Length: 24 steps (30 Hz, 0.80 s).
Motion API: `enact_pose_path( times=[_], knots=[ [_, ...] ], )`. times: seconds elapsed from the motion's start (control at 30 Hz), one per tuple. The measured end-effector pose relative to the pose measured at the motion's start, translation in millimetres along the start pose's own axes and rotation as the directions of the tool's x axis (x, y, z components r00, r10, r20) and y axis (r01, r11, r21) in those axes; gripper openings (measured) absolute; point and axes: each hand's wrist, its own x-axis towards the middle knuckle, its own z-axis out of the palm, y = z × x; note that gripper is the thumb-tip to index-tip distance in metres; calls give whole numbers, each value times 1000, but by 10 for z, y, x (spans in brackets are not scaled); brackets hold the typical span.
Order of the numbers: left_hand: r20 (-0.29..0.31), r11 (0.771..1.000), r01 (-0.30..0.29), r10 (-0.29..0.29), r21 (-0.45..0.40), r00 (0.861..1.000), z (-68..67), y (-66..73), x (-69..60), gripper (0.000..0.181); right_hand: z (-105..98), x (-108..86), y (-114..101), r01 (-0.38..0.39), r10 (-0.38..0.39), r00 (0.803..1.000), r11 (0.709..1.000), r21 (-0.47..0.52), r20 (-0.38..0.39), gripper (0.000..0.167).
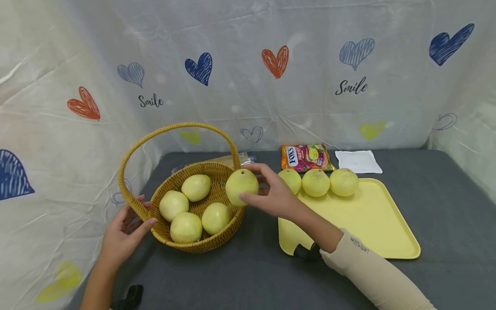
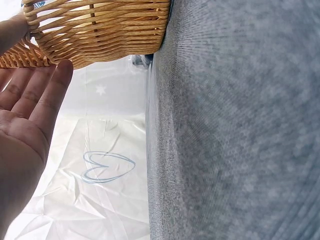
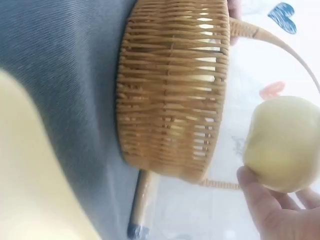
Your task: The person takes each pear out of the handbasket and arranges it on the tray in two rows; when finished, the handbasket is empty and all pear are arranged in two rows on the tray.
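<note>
My right hand (image 1: 273, 193) holds a pale yellow-green grapefruit (image 1: 242, 187) between thumb and fingers, over the right rim of a woven basket (image 1: 226, 234). In the right wrist view, this grapefruit (image 3: 284, 142) is raised clear of the weave. Several similar fruits (image 1: 186, 227) lie inside the basket. At the basket's left side, my left hand (image 1: 124, 234) grips the rim by the base of the tall handle, thumb in front and fingers behind. The left wrist view shows those fingers (image 2: 42, 95) against the wicker (image 2: 110, 32).
A yellow tray (image 1: 360, 219) lies to the right, with three more grapefruits (image 1: 315, 183) along its back left edge. Behind stand a FOX'S candy bag (image 1: 306, 157) and a white folded cloth or tissue (image 1: 358, 162). A clear-wrapped item (image 1: 248, 158) lies behind the basket.
</note>
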Motion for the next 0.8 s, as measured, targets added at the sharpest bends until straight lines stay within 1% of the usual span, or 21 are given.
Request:
enact_pose_path(
  times=[0.27, 0.53, 0.63, 0.8],
  knots=[
    [1, 1000, -3, 3, -3, 1000, 0, 6, -2, 67, -225, -192, -4, -58, 56, 998, 989, -138, -17, 67],
    [-3, 1000, -18, 18, -5, 1000, 2, 6, -5, 68, -479, -388, 30, -78, 68, 997, 963, -256, -48, 64],
    [-4, 1000, -16, 16, -2, 1000, 0, 2, -8, 68, -591, -465, 37, -91, 75, 995, 959, -267, -71, 62],
    [-3, 1000, -12, 12, -1, 1000, -2, 0, -9, 68, -796, -577, 12, -112, 78, 988, 957, -267, -134, 62]
  ],
)
